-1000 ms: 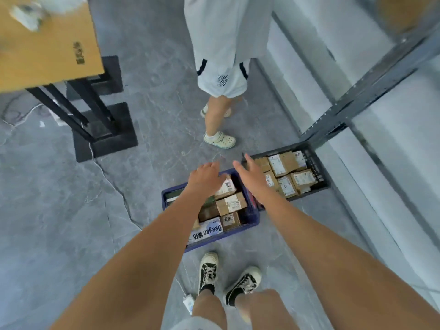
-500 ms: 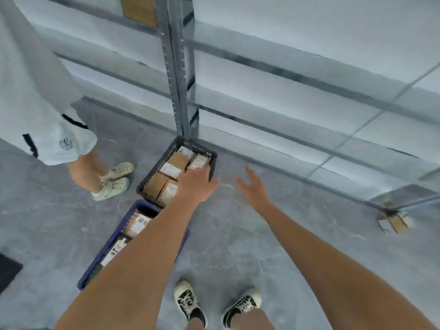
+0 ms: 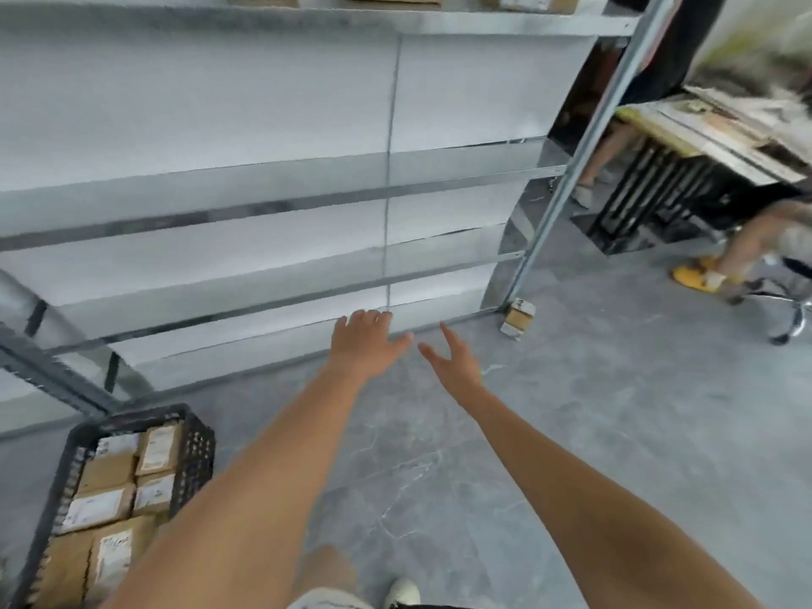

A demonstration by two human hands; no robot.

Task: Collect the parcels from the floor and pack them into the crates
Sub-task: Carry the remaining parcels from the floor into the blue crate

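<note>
Both hands reach forward with nothing in them: the left hand (image 3: 367,345) with fingers spread and relaxed, the right hand (image 3: 452,361) with straight fingers, aimed toward two o'clock. There a lone parcel (image 3: 518,317) lies on the floor against the foot of the shelf post (image 3: 567,178), probably the next pickup. The black crate (image 3: 197,450) at eight o'clock already holds labelled boxes.
</note>
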